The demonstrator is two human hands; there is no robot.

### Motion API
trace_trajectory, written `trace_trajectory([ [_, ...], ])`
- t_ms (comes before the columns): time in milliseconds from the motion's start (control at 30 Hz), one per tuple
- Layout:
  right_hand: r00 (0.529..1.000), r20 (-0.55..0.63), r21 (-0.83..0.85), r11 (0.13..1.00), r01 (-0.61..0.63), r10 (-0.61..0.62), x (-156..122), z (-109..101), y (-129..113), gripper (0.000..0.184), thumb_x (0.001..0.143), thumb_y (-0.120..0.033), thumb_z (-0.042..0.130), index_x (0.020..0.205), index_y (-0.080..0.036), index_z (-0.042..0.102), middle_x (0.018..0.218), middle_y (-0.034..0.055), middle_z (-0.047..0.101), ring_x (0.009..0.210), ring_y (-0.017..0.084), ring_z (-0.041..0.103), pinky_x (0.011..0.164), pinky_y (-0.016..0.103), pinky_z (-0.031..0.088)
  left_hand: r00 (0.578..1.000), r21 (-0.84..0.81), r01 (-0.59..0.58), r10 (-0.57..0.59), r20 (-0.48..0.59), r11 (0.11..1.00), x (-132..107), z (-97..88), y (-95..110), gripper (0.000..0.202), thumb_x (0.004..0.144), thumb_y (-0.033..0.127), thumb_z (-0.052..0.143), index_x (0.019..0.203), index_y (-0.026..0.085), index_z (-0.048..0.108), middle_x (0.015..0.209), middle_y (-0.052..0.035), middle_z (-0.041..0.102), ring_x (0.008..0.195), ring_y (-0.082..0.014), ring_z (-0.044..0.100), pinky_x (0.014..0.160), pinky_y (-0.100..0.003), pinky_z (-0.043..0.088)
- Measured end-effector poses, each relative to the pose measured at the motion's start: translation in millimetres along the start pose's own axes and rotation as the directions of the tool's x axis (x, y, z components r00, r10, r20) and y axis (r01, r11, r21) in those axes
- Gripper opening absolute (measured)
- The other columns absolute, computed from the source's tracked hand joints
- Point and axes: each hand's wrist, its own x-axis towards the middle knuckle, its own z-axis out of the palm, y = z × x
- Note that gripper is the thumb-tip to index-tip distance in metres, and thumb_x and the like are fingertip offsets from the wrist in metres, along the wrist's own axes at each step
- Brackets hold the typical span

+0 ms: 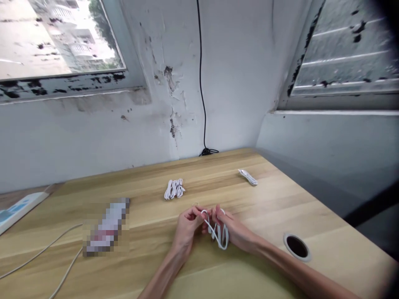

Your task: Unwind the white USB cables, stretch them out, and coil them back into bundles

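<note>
Your left hand and right hand angle inward, their fingertips pinching a white cable whose loops hang toward you below the fingers. Beyond them, a bundled cable and a folded cable lie on the wooden desk.

Our left hand and right hand can go straight ahead over the wooden desk, through the wide gap between the white cable bundle and the small white cable. On the left, a blurred packet and a long thin cord are in the way. On the right, we can go around a round hole. The wall stops us at the back.
</note>
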Motion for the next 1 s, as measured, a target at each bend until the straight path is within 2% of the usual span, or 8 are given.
trace_trajectory([
  [100,0.999,0.032,-0.038,0.999,-0.013,0.014,0.0,2.6,0.9,0.056,0.087,-0.072,0.051,0.088,-0.016,0.057,0.077,0.0046,0.067,0.063,0.015,0.064,0.060,0.026,0.049,1.000,0.005,-0.004,0.004,0.005,1.000,1.9,-2.7,-3.5,0.038,0.072,0.044,0.081,0.068,0.014,0.057,0.085,-0.0019,0.063,0.045,-0.0068,0.048,0.044,-0.023,0.041],
  [200,0.995,0.087,-0.090,0.995,-0.034,0.042,-1.2,3.7,0.6,0.059,0.088,-0.071,0.049,0.105,-0.015,0.057,0.074,0.0036,0.069,0.045,0.011,0.059,0.041,0.020,0.039,0.997,0.128,-0.072,0.071,0.010,0.989,4.2,-3.5,-1.7,0.035,0.073,0.039,0.081,0.065,0.014,0.059,0.088,-0.0037,0.064,0.065,-0.0117,0.059,0.068,-0.026,0.050],
  [300,0.985,0.153,-0.094,0.993,-0.066,0.080,-2.6,2.2,0.6,0.061,0.089,-0.070,0.050,0.114,-0.015,0.052,0.058,-0.0026,0.065,0.026,0.006,0.040,0.031,0.018,0.031,0.992,0.251,-0.127,0.116,0.057,0.960,5.7,-2.9,0.9,0.035,0.074,0.039,0.080,0.062,0.015,0.058,0.085,-0.0048,0.062,0.083,-0.0174,0.059,0.082,-0.028,0.046],
  [433,0.963,0.231,-0.087,0.989,-0.123,0.140,-5.8,0.7,-3.0,0.055,0.086,-0.065,0.060,0.109,-0.015,0.051,0.044,-0.0111,0.053,0.021,0.003,0.023,0.028,0.016,0.028,0.985,0.360,-0.169,0.150,0.080,0.917,5.8,-2.0,-2.2,0.036,0.074,0.039,0.080,0.064,0.016,0.054,0.088,-0.0047,0.057,0.086,-0.0183,0.054,0.080,-0.027,0.043],
  [567,0.937,0.269,-0.072,0.975,-0.209,0.221,-10.7,0.5,-7.9,0.039,0.082,-0.050,0.071,0.083,-0.019,0.048,0.037,-0.0132,0.045,0.020,0.002,0.018,0.024,0.015,0.021,0.984,0.388,-0.174,0.144,0.105,0.905,2.6,0.1,-7.0,0.033,0.072,0.036,0.081,0.075,0.017,0.054,0.090,-0.0022,0.055,0.081,-0.0153,0.049,0.074,-0.025,0.040],
  [700,0.912,0.304,-0.099,0.961,-0.257,0.275,-12.5,-2.4,-6.9,0.036,0.082,-0.041,0.071,0.067,-0.019,0.045,0.031,-0.0121,0.038,0.019,0.003,0.019,0.024,0.017,0.024,0.982,0.508,-0.189,0.156,0.107,0.840,-4.3,6.3,-1.5,0.035,0.072,0.036,0.081,0.094,0.019,0.061,0.088,-0.0003,0.054,0.078,-0.0149,0.046,0.073,-0.025,0.038],
  [867,0.878,0.327,-0.099,0.936,-0.337,0.351,-12.6,-3.6,-7.4,0.029,0.076,-0.031,0.074,0.076,-0.019,0.047,0.036,-0.0123,0.046,0.021,0.003,0.021,0.024,0.015,0.021,0.947,0.664,-0.303,0.296,0.127,0.683,-11.8,14.9,9.9,0.033,0.071,0.038,0.082,0.095,0.020,0.067,0.094,-0.0024,0.056,0.089,-0.0181,0.049,0.083,-0.028,0.038],
  [1000,0.887,0.272,-0.106,0.928,-0.357,0.373,-13.1,-5.3,-6.3,0.027,0.072,-0.024,0.075,0.080,-0.019,0.050,0.039,-0.0114,0.050,0.022,0.001,0.021,0.025,0.014,0.021,0.978,0.661,-0.204,0.179,0.107,0.722,-15.5,15.0,9.0,0.035,0.073,0.042,0.081,0.098,0.020,0.068,0.083,-0.0004,0.052,0.077,-0.0157,0.047,0.067,-0.025,0.039],
])
